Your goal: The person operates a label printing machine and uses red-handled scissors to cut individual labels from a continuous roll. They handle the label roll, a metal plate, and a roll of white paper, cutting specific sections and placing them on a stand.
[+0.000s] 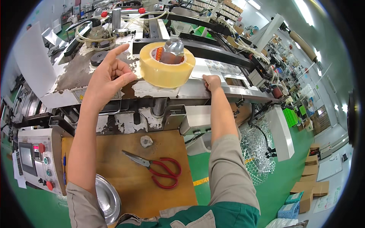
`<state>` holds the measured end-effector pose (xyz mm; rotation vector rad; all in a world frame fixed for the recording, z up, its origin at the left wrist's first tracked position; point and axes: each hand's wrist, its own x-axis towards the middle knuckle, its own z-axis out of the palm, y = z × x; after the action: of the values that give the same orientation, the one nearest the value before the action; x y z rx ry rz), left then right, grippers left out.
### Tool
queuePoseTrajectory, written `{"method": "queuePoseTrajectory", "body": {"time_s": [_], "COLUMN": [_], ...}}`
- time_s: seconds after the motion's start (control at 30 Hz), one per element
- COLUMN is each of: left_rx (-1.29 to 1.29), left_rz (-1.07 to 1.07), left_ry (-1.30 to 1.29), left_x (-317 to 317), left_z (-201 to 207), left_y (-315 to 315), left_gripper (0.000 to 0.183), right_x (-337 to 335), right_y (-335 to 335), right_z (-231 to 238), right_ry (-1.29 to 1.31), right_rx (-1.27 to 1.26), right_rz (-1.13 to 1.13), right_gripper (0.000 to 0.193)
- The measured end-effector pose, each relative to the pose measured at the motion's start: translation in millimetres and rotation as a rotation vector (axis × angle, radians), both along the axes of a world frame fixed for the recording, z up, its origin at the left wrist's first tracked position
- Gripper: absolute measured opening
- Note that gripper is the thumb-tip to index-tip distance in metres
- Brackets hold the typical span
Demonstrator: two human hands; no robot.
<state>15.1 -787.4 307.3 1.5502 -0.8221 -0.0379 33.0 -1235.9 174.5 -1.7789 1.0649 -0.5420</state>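
Over the worn top of a machine, my left hand [109,76] is raised with its index finger stretched out, thumb apart and other fingers loosely bent; it holds nothing. Beside it, a large roll of clear yellowish tape [166,74] lies flat on the machine, a shiny metal knob [174,46] rising at its core. To the right of the roll, my right hand [213,82] is closed at the near edge of a white sheet [200,69], its fingertips partly hidden. Printed patches [224,68] show on the flat bed just beyond.
Red-handled scissors [161,167], a small grey lump [146,141] and a metal bowl [107,199] rest on a brown board [133,190] below. A control panel [40,159] stands at left. A dark machine bar [190,53] crosses behind the tape. Netted clear scrap [256,152] hangs at right.
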Motion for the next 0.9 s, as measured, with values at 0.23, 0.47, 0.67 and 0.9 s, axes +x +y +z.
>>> {"method": "queuePoseTrajectory", "body": {"time_s": [0.23, 0.47, 0.67, 0.9], "left_rx": [0.000, 0.009, 0.014, 0.011], "left_rz": [0.006, 0.030, 0.015, 0.022], "left_ry": [-0.017, -0.019, 0.004, 0.011], "left_x": [-1, -3, -4, -5], "left_z": [1, 0, 1, 2], "left_y": [0, 0, -1, -1], "left_gripper": [0.067, 0.066, 0.067, 0.066], "right_x": [-4, -6, -5, -12], "right_y": [12, 29, 24, 23], "right_z": [12, 31, 28, 32], "right_ry": [0.353, 0.485, 0.525, 0.602], "right_rx": [-0.333, -0.290, -0.364, -0.344], "right_rz": [-0.007, 0.058, 0.070, 0.079], "right_gripper": [0.029, 0.022, 0.035, 0.047]}}
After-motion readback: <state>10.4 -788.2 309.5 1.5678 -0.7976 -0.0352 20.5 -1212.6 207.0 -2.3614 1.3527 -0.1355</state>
